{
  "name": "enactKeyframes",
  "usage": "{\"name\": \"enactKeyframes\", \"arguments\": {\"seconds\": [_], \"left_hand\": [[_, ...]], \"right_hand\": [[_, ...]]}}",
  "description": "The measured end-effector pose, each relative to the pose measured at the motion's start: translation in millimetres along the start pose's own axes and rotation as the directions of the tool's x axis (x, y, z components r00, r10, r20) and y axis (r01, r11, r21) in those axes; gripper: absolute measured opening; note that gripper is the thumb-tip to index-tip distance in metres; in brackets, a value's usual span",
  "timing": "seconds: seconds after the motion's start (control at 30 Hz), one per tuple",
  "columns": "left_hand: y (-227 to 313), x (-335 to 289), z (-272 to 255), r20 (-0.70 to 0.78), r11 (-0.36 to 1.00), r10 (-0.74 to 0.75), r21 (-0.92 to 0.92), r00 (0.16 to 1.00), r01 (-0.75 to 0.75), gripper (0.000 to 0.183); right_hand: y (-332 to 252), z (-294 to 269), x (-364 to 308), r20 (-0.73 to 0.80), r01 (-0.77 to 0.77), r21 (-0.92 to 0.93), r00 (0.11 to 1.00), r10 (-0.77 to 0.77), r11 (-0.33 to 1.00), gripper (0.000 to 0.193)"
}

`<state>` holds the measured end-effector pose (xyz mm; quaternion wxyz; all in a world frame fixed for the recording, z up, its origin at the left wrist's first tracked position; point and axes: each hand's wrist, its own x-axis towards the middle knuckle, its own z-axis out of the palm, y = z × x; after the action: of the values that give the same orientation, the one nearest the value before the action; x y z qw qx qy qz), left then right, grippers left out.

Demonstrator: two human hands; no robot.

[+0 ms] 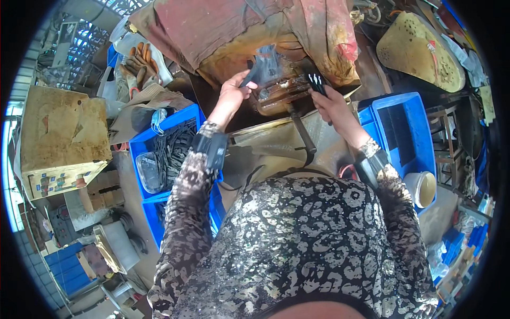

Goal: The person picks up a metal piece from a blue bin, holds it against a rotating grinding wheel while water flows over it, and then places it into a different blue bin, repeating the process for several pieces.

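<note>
My left hand [232, 97] is closed round a dark flat strip [247, 77], held up at the left side of a wet, brownish metal fixture [276, 95]. Several thin black strips with bright tips [316, 83] stick up out of my right hand [336, 110], whose fingers wrap round them at the fixture's right. Behind the fixture is a bluish-white blur [269, 61], perhaps spray or plastic film; I cannot tell which. A rod-like metal handle [301, 130] runs from the fixture toward my body.
A stained reddish cloth [218, 32] drapes over the work area. To the left, a blue bin [139, 139] holds many dark strips [178, 146] and a clear plastic tub [150, 171]. Another blue bin [425, 127] stands right, with a pale bucket [424, 190]. A cardboard box [64, 127] sits far left.
</note>
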<state>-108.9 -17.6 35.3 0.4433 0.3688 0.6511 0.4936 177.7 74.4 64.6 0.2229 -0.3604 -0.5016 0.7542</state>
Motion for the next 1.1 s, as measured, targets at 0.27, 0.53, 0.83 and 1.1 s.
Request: {"name": "enactKeyframes", "arguments": {"seconds": [0.27,0.53,0.83,1.1], "left_hand": [[-60,45,19,0.055,0.922,0.141,0.358,0.988,-0.151,0.023],[-87,62,10,0.163,0.991,0.124,-0.059,0.979,-0.116,0.024],[-74,58,12,0.220,0.978,0.118,0.143,0.968,-0.152,0.026],[5,10,16,0.344,0.375,0.206,0.837,0.916,-0.399,0.037]], "right_hand": [[6,-8,-43,0.192,0.029,-0.313,0.981,0.034,0.949,0.034],[-3,-3,-68,0.378,0.091,-0.538,0.914,0.143,0.838,0.042],[-2,-1,-73,0.472,0.304,-0.558,0.882,-0.007,0.772,0.044],[-4,5,-81,0.398,0.291,-0.538,0.915,-0.066,0.791,0.023]]}}
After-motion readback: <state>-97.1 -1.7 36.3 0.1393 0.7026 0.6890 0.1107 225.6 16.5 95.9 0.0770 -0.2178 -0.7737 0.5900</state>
